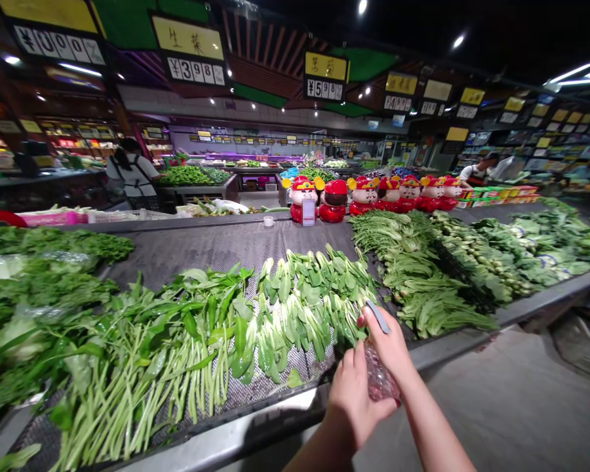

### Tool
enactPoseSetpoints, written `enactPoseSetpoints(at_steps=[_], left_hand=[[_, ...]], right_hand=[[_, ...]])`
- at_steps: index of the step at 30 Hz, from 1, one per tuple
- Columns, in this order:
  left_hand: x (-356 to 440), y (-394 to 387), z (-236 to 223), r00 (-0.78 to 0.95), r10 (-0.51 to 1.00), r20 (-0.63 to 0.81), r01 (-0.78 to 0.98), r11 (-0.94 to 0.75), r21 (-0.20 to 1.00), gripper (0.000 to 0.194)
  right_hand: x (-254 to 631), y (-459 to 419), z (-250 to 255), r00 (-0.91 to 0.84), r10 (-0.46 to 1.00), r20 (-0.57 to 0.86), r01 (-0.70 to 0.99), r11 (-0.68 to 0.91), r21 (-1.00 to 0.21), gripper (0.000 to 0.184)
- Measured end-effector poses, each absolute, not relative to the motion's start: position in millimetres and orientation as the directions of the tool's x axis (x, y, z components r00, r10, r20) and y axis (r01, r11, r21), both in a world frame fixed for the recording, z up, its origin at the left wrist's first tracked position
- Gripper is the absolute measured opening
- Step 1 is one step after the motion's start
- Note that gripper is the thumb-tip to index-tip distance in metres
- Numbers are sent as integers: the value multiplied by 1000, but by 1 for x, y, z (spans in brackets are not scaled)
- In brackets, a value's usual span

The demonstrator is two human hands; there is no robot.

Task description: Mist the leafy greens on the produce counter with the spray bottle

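My left hand curls around a dark red, shiny bundle that looks netted or wrapped in clear plastic; its kind is not clear. Close beside it, my right hand is closed, pressing on the bundle's upper side. A flat grey strip-like piece shows at the right hand's fingers, and what it is I cannot make out. Both hands are over the front edge of the vegetable stand. Just beyond them, small leafy greens with pale stems lie in rows on the black mesh surface.
Long-stemmed greens lie at left, and lettuce-like heads farther left. More leafy bunches fill the right. Red figurines line the back ledge beside a small sign. A metal rail runs along the front. Two people work behind.
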State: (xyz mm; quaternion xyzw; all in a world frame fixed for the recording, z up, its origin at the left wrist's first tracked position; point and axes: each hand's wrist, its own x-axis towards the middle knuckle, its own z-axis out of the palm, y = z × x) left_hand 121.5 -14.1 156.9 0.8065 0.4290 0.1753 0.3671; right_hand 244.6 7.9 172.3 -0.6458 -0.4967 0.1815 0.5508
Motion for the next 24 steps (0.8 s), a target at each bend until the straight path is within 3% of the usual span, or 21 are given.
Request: enactPoseSetpoints(at_steps=[7, 17, 24], left_hand=[[147, -23, 156, 588, 808, -35, 555, -372, 744, 99], [191, -20, 165, 595, 798, 89, 481, -443, 756, 97], [222, -25, 154, 572, 817, 67, 490, -407, 771, 100]], right_hand=[[276, 0, 162, 447, 839, 310, 462, 80, -883, 39], [322, 6, 181, 433, 826, 361, 505, 109, -856, 41], [355, 4, 164, 427, 836, 344, 484, 110, -868, 42]])
